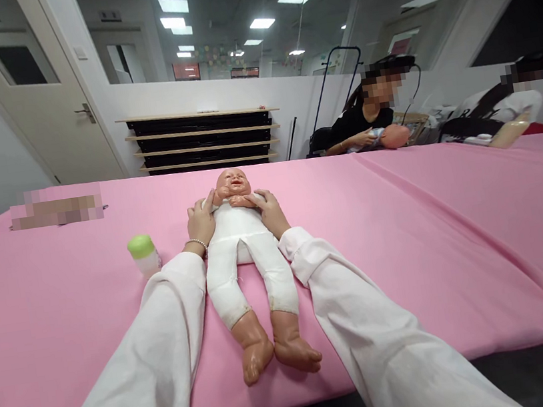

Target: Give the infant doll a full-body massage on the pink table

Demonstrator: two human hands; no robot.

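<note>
Fingers (211,200) of both hands lie spread over the doll (237,220) at its upper arms, the left hand (200,221) on one side and the right hand (273,211) on the other; whether they grip or only rest there, I cannot tell. Nearest, the doll's feet (257,356) point toward the near edge of the pink surface (372,236), so dragging the body back could leave the legs hanging over, and a strong enough pull could take the whole doll off. Both sleeves (160,323) flank the legs, and loose fabric could catch a foot if the arms came together. Just beyond, the cup (143,254) with the green lid stands just beside the left sleeve; an elbow swung outward could tip it. At that wrist the bracelet (195,242) sits close to the white body and might snag its cloth. Farther up, no hand is under the head (233,182), so lifting by the arms alone could let it drop back, and a light or uneven hold could roll the torso sideways. On the right, the fold (484,247) could shift if the cover were tugged. At the far side, a person (361,120) holds another doll (393,137), well apart and unlikely to interfere.
</note>
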